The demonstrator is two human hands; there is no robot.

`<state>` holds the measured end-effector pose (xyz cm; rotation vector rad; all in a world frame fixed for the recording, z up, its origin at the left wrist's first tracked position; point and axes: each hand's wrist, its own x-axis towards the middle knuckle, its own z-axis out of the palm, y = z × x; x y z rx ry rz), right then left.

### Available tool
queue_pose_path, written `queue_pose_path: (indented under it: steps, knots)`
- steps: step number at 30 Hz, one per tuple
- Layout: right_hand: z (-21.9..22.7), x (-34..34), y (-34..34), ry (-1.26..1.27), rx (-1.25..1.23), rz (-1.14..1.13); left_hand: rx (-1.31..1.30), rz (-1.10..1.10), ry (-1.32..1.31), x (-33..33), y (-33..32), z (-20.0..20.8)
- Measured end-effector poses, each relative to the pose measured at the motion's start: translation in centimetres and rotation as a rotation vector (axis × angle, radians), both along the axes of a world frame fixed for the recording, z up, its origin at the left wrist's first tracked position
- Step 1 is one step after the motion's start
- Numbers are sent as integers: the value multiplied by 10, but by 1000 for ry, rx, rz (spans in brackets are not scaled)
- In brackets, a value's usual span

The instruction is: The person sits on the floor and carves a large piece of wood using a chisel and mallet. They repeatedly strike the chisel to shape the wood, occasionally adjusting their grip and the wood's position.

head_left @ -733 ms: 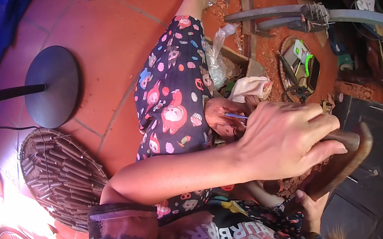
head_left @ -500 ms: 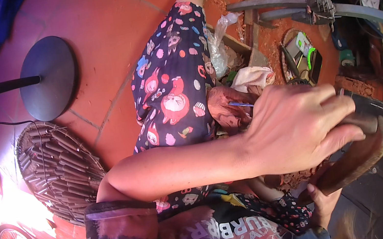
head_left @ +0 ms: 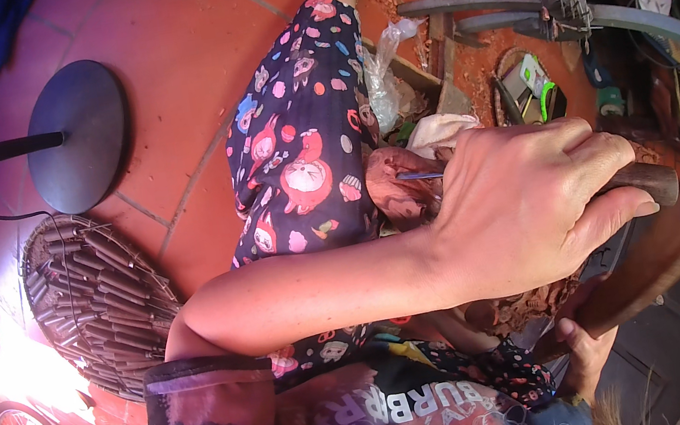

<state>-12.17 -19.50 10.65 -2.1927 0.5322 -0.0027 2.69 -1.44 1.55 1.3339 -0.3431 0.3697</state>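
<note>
My left hand (head_left: 537, 205) is closed round the dark handle of a chisel (head_left: 654, 181), its arm crossing the middle of the view. The thin blade points left, its tip at a reddish, partly carved piece of wood (head_left: 396, 185) beside my patterned trouser leg. My left hand hides part of the chisel and wood. Lower right, my right hand (head_left: 585, 352) grips a brown wooden mallet (head_left: 644, 273), which is slightly blurred. The mallet's far end stands just beyond the butt of the chisel handle, with a small gap between them. More carved reddish wood (head_left: 518, 313) shows beneath my left wrist.
At left stand a round basket of many dark tool handles (head_left: 103, 305) and a round black stand base (head_left: 82, 137). Far right lie curved metal bars bound with wire (head_left: 565, 12), a tray of small items (head_left: 529, 92), a white cloth (head_left: 442, 131) and wood chips.
The mallet's far end has moved right and up, away from the chisel's butt. The chisel handle sits slightly further up and right, still in my left hand. The view has shifted a little.
</note>
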Motion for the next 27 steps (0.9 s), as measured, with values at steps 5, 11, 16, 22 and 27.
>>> queue_pose_path:
  steps: [5, 11, 16, 22, 27]
  knots:
    - [-1, -2, -6, 54, 82, 14, -11, 0, 7, 0, 2, -3]
    - [-2, 5, 28, -63, 113, -111, 282, -35, -245, -15, 14, 5]
    - [-16, -24, 1, 102, 160, 16, 338, -314, -269, -27, 6, -9]
    - [-26, -45, 5, 69, 174, -33, 360, -436, -262, -27, 2, -15]
    - [-38, -38, 7, -20, 183, -69, 345, -458, -245, -24, 4, -14]
